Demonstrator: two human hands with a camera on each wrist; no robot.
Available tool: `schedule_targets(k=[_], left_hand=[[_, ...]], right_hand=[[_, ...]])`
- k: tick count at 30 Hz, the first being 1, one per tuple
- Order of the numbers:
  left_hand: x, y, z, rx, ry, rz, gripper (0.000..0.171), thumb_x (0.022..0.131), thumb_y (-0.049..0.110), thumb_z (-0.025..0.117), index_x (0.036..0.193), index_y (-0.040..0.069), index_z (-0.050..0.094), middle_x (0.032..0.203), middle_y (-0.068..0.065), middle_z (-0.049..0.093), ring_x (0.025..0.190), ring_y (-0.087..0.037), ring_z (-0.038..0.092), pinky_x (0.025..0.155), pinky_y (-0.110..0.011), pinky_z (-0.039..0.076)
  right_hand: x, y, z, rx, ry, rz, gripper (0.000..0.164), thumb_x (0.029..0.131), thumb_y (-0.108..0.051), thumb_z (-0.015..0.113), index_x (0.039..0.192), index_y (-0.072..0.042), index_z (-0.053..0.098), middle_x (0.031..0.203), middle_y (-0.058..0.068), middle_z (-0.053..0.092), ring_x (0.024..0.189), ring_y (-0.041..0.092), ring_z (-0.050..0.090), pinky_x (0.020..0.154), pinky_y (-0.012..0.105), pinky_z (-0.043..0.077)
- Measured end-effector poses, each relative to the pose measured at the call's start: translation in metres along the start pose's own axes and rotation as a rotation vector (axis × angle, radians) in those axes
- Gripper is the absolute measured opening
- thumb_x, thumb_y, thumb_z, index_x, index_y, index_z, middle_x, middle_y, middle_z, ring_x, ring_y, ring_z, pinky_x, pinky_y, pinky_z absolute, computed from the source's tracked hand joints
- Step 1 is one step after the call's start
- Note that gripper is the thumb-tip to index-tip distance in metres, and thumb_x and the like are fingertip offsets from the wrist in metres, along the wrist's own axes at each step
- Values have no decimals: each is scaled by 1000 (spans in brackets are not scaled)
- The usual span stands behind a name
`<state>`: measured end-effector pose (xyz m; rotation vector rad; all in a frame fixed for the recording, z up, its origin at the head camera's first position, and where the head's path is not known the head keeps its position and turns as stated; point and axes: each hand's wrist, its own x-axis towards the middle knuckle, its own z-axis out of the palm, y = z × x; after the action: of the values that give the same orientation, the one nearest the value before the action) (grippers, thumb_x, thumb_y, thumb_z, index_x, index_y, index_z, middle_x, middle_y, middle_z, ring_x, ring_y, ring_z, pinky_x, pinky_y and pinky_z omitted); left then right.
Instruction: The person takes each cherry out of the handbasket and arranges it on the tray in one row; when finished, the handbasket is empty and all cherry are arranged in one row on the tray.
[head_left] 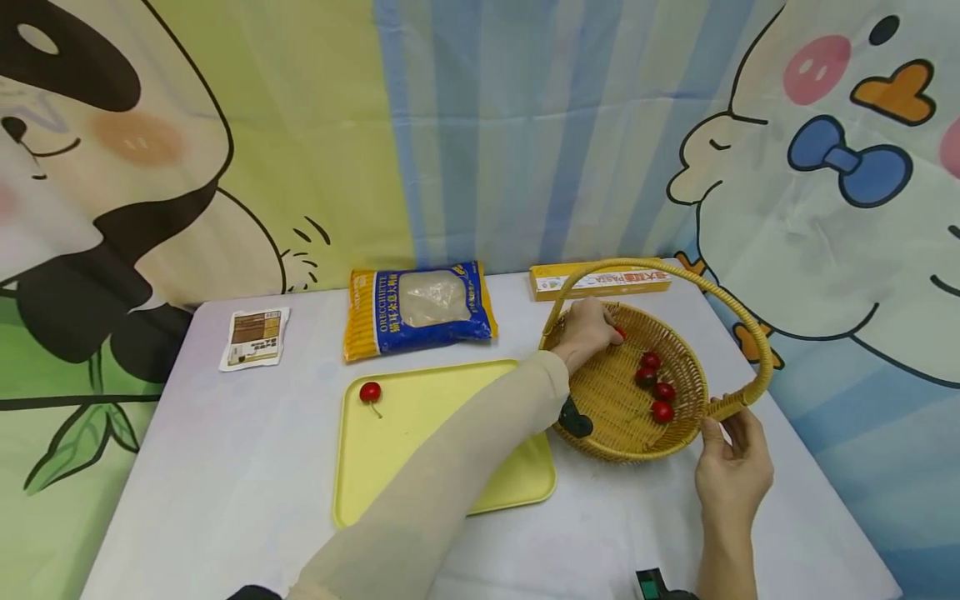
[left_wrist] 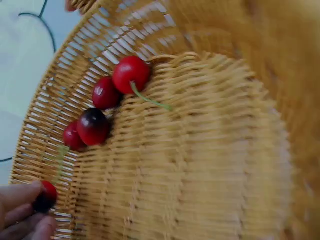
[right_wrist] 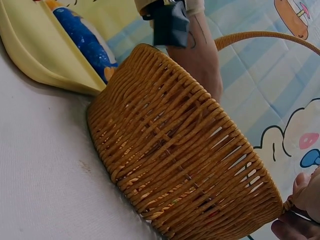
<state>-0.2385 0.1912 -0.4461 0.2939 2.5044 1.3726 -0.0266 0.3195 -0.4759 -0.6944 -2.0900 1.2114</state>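
Observation:
My left hand [head_left: 587, 331] reaches inside the wicker basket [head_left: 693, 367] near its far left wall. Its thumb and fingers pinch a dark red cherry [left_wrist: 46, 197], seen at the lower left in the left wrist view. A little row of several red cherries [head_left: 662, 411] lies along the right part of the basket floor, one with a green stem. At the basket's right side, my right hand [head_left: 735, 461] grips the rim where the handle [head_left: 750, 392] joins it. One more cherry [head_left: 370, 392] with a stem lies on the yellow tray [head_left: 450, 506].
Behind the tray lies a blue and yellow pasta bag [head_left: 431, 304]. A yellow pasta box [head_left: 600, 282] is at the back, partly behind the basket handle. A small brown and white packet [head_left: 255, 338] lies at the left. My left sleeve [head_left: 442, 475] crosses over the tray.

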Motion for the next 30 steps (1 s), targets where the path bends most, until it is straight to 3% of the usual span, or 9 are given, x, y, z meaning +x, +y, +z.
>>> schedule_targets(k=[3,5,7,14,20,24,30], left_hand=[[-8,5,-9,32,5,31,7,86,9,87,83,8,81,86,-3,75,64,-8,60,59,-19,50],[-13,8,-14,48,11,48,12,86,10,87,97,10,84,107,-2,78,81,-11,70,66,-21,56],[-18,9,-19,39,0,48,17,87,11,87,104,10,83,114,-2,77,91,-13,72,70,-22,58],[-37,9,-35,-3,-66,90,19,88,14,86,107,11,82,112,1,76,95,-11,70,71,-21,56],[-51,4,-48,110,-69,171,27,90,23,85,116,16,82,112,7,79,96,-6,71,74,-17,55],[-59,-3,-57,135,-71,189,28,91,26,85,117,18,82,110,9,79,97,-5,71,76,-16,55],[-73,-18,-77,93,-72,207,27,91,25,84,117,18,82,105,9,80,91,-3,70,75,-16,55]], right_hand=[[1,0,-1,14,10,-16,47,102,-11,66,148,-17,59,141,9,66,128,4,62,96,5,48],[1,1,-2,17,18,-24,46,102,-10,67,147,-16,59,141,9,66,127,3,62,96,6,48],[2,2,-2,14,23,-24,46,102,-9,66,147,-17,60,140,8,67,126,2,62,97,5,48],[2,3,2,17,37,-29,45,102,-7,66,146,-15,60,140,12,67,125,4,62,95,6,49],[2,3,4,14,46,-8,44,102,-9,67,145,-17,61,139,9,67,123,2,63,94,6,49],[1,1,4,21,45,29,44,102,-10,66,145,-19,61,140,5,67,124,1,62,95,6,49],[2,1,5,47,55,30,44,101,-6,66,143,-18,63,137,3,69,122,1,63,95,6,49]])
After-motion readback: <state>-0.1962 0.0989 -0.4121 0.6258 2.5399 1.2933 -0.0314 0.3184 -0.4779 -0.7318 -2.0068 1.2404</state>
